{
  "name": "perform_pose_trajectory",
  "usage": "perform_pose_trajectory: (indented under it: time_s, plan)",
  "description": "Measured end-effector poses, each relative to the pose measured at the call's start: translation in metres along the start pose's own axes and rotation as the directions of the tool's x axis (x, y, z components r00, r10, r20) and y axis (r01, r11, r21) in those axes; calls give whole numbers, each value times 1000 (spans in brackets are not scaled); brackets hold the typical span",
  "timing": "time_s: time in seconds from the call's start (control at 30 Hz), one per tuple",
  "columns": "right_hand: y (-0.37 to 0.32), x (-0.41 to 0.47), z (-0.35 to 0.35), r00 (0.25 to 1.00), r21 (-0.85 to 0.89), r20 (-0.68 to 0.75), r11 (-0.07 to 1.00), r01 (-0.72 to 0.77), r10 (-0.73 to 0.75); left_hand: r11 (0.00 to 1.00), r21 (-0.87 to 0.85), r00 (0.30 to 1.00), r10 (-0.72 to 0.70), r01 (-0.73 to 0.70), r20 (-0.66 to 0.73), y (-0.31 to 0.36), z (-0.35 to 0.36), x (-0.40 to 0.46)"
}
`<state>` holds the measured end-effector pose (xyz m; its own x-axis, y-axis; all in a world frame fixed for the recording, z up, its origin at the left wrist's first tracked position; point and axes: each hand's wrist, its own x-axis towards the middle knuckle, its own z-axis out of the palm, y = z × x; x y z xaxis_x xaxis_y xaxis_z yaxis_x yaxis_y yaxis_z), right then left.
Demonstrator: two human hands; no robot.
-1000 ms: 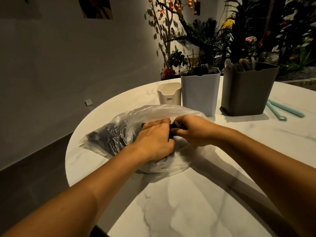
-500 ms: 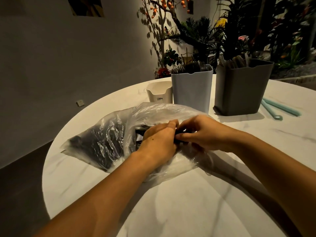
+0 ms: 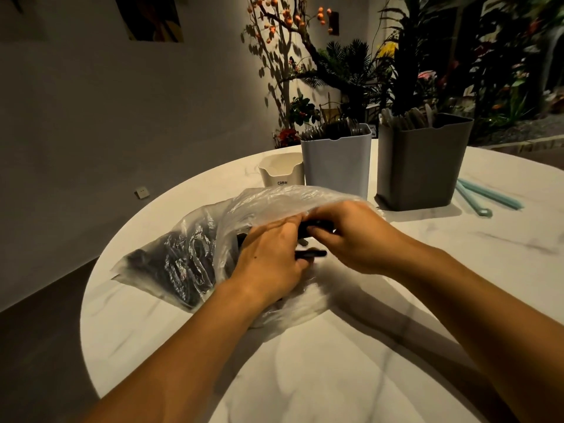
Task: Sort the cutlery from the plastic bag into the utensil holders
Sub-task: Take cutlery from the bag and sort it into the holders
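Both hands work at the mouth of the plastic bag [image 3: 195, 261] on the table [image 3: 335, 361]; the left hand [image 3: 268, 264] and right hand [image 3: 351, 239] each grasp black cutlery [image 3: 311, 254]; two holders, pale [image 3: 337, 166] and dark [image 3: 421, 166], already hold pieces; much remains bagged.

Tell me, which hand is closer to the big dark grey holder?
Right. The right hand is at the bag's mouth, nearer the dark grey holder; the left hand sits farther left of it.
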<state>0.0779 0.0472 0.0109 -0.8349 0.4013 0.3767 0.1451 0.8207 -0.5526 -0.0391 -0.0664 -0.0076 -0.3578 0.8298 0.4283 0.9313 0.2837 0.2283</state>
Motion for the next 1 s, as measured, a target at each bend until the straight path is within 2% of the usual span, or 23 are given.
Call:
perform_pose_trajectory:
  time_s: [0.1,0.27,0.37,0.43,0.5,0.6,0.7,0.77,0.87,1.0]
  plan:
    - [-4,-2,-4,999,42,-45,999,13,-11,1000,-22,996,-13,11,-87,6,-5,2]
    - [-4,-7,-10,993,171,-117,985,36,-17,993,-44,982,103,-111,-157,11,-5,5]
    - [-9,-8,-17,987,346,-162,937,47,10,984,-27,955,165,-177,-245,12,-1,8]
    - [-12,-7,-23,980,485,-173,874,-6,103,979,-12,937,190,-203,-292,13,1,11]
    - [-11,-4,-26,958,599,-118,788,-142,263,974,-31,925,201,-223,-323,15,0,13]
    - [-11,-1,-27,908,733,16,613,-295,418,964,-139,926,168,-226,-337,22,-4,18]
    - [-13,-2,-28,913,829,62,489,-272,403,940,-255,930,131,-227,-345,33,-15,24]
    - [-14,-4,-31,933,849,83,465,-251,351,910,-338,931,117,-240,-345,46,-27,27]
    - [-13,-3,-33,951,865,108,444,-233,288,814,-522,935,72,-257,-347,64,-53,33]
    - [-8,-1,-33,943,858,90,456,-238,322,662,-711,943,-20,-237,-332,70,-84,44]
